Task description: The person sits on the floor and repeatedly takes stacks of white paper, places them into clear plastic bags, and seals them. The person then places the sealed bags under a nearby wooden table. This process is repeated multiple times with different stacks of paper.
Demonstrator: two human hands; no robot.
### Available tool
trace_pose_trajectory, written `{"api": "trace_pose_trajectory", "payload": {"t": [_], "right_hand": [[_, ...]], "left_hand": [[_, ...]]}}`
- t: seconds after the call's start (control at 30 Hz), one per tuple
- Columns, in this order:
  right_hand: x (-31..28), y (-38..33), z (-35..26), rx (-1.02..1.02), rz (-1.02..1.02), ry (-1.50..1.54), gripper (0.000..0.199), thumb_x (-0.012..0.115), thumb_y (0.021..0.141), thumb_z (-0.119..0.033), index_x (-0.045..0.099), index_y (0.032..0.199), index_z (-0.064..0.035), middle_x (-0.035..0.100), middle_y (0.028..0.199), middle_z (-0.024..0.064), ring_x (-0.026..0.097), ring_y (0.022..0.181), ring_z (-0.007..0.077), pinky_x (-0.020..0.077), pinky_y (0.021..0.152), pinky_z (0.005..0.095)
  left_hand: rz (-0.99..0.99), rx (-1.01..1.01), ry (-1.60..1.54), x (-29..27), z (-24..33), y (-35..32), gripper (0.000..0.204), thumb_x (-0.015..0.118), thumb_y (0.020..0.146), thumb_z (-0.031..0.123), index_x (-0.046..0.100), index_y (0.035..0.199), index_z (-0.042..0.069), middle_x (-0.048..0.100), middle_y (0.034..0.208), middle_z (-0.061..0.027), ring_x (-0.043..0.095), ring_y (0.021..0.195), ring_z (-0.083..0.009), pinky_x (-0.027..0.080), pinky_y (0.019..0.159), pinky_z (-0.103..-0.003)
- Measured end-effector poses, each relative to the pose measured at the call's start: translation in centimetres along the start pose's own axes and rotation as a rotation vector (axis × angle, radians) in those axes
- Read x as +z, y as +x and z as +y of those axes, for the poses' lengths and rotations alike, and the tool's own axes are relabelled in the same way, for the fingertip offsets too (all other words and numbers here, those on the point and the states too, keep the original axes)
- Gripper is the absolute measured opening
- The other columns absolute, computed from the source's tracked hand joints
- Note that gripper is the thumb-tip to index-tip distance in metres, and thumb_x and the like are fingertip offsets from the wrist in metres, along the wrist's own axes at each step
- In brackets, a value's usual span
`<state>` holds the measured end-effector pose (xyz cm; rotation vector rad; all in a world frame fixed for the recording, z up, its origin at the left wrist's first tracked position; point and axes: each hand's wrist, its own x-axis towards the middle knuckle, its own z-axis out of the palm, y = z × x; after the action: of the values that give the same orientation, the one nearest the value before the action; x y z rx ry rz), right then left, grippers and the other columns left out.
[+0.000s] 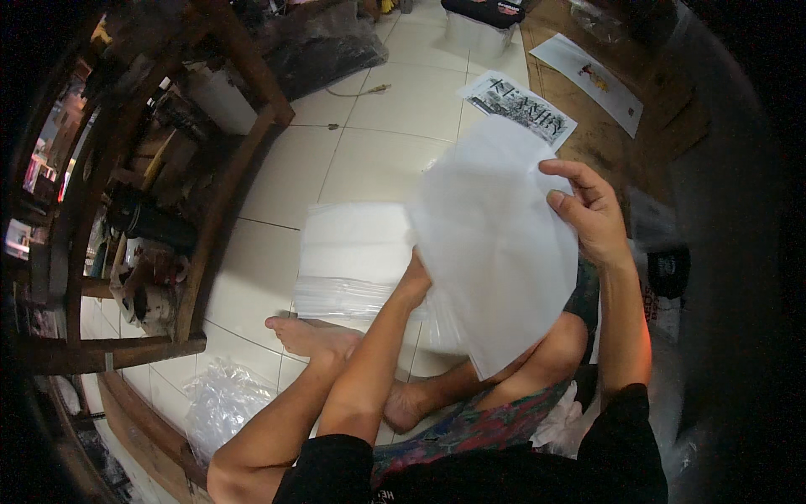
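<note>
A large white sheet, slightly see-through like plastic, is held up tilted above my lap. My left hand grips its left edge; the fingers are partly hidden behind it. At the upper right edge, my right hand has its thumb and index finger on the sheet, with the other fingers curled. On the tiles to the left lies a stack of similar white sheets, with clear, layered plastic edges along its near side. Part of the stack is hidden behind my left forearm and the raised sheet.
A printed black-and-white sheet lies beyond the raised one, near brown cardboard bearing a white sheet with a small colored picture. Left stands a wooden rack; crumpled clear plastic lies near my knee. A lidded tub stands far back.
</note>
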<state>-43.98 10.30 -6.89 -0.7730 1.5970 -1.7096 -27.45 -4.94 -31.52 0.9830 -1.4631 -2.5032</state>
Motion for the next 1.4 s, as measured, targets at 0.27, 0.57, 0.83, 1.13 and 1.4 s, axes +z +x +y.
{"api": "trace_pose_trajectory", "payload": {"t": [0.27,0.57,0.83,1.13,1.4], "right_hand": [[-9.0,-0.9,21.1,0.270,-0.022,-0.446,0.044,0.056,0.080,0.000,0.057,0.123,-0.0056,0.061,0.112,0.0040,0.058,0.084,0.0108,0.0484,0.077,0.0255],[-7.4,-1.4,24.2,0.239,0.046,-0.789,0.043,0.061,0.075,-0.004,0.059,0.118,-0.0055,0.057,0.118,0.0132,0.059,0.097,0.0236,0.0491,0.084,0.0340],[-6.6,-1.0,24.3,0.201,0.315,-1.035,0.066,0.075,0.070,-0.019,0.047,0.126,-0.0005,0.054,0.116,0.0228,0.050,0.113,0.0378,0.0408,0.097,0.0439],[-6.3,1.0,23.4,0.705,0.093,-0.936,0.085,0.082,0.066,-0.034,0.041,0.129,0.0057,0.044,0.134,0.0292,0.044,0.127,0.0387,0.0400,0.102,0.0425],[-6.4,0.1,23.2,0.641,0.295,-0.582,0.075,0.082,0.069,-0.033,0.049,0.125,0.0041,0.051,0.126,0.0220,0.054,0.112,0.0333,0.0455,0.093,0.0397]], "left_hand": [[-0.037,0.001,0.020,0.8,0.1,-0.1,0.079,0.065,0.080,0.016,0.020,0.141,-0.001,0.045,0.131,-0.0194,0.047,0.120,-0.0275,0.041,0.100,-0.037],[0.166,-0.022,-0.075,1.6,1.1,-0.4,0.078,0.067,0.076,0.019,0.026,0.138,-0.001,0.050,0.125,-0.0217,0.053,0.111,-0.0301,0.045,0.095,-0.039],[0.402,0.025,0.581,3.7,1.0,-0.6,0.074,0.069,0.073,0.019,0.029,0.132,-0.002,0.057,0.117,-0.0289,0.058,0.107,-0.0405,0.046,0.094,-0.042],[0.361,0.053,0.834,2.9,0.4,-0.2,0.082,0.068,0.073,0.021,0.020,0.134,-0.006,0.053,0.119,-0.0341,0.056,0.107,-0.0462,0.044,0.094,-0.046],[0.300,-0.007,0.774,3.0,1.2,-0.1,0.098,0.078,0.067,0.030,0.018,0.135,-0.008,0.053,0.120,-0.0331,0.058,0.106,-0.0421,0.048,0.092,-0.042]]}}
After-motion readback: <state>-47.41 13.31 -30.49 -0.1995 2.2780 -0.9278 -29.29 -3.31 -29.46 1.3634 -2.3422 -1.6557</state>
